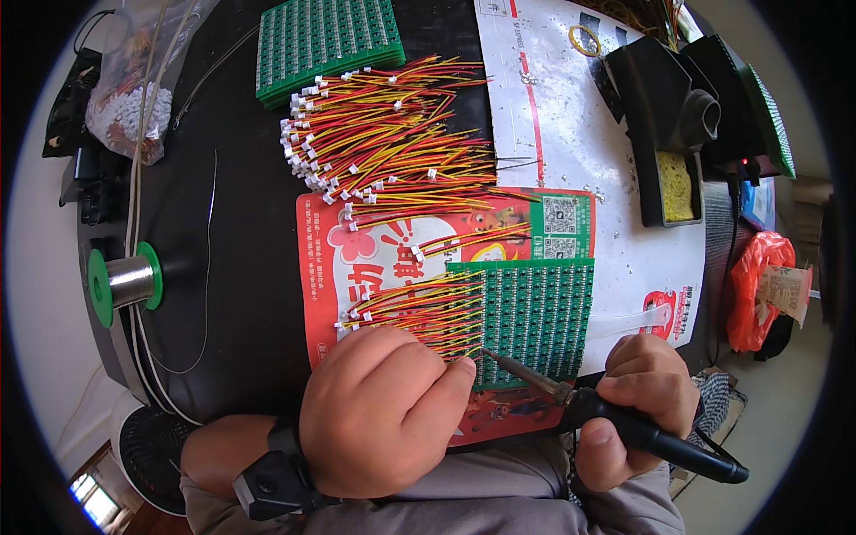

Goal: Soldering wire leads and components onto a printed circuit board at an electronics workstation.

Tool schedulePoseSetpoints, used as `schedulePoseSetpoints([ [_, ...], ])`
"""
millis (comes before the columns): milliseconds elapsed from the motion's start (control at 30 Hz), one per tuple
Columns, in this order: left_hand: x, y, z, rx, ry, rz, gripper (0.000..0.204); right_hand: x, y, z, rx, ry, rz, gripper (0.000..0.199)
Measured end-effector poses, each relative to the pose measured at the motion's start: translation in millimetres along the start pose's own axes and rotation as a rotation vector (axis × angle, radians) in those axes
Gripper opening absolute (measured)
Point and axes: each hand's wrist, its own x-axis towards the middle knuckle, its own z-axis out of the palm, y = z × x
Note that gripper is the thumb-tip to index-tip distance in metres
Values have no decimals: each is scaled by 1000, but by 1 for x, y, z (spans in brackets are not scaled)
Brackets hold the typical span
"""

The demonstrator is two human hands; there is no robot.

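My right hand (644, 406) grips a black soldering iron (615, 421), its tip touching or very near the left edge of a green circuit board panel (539, 312). Closed in a pinch, my left hand (379, 406) has its fingertips at that same edge, on a thin red-and-yellow connector wire whose plug end is hidden under the hand. Several such wires (419, 308) lie in a row along the panel's left side, white plugs pointing left. The panel rests on a red printed sheet (323, 259).
Beyond lie a heap of red and yellow wires (392, 134) and a stack of green panels (330, 45). A solder spool (127, 283) stands at left. At right are a soldering iron stand (664, 107) with a yellow sponge (679, 185), and a red plastic bag (758, 290).
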Motion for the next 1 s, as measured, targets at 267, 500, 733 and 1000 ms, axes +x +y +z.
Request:
schedulePoseSetpoints([
  [267,0,-1,0,1,-11,-1,28,1,-1,-1,-2,-14,6,28],
  [500,-2,-2,-1,17,-33,11,30,-3,0,0,27,20,-26,28],
  [733,-1,-1,0,15,-32,-2,29,-10,-6,2,-21,66,91,35],
  [1000,2,-1,1,-2,-8,-24,28,-1,1,1,-1,12,-14,28],
])
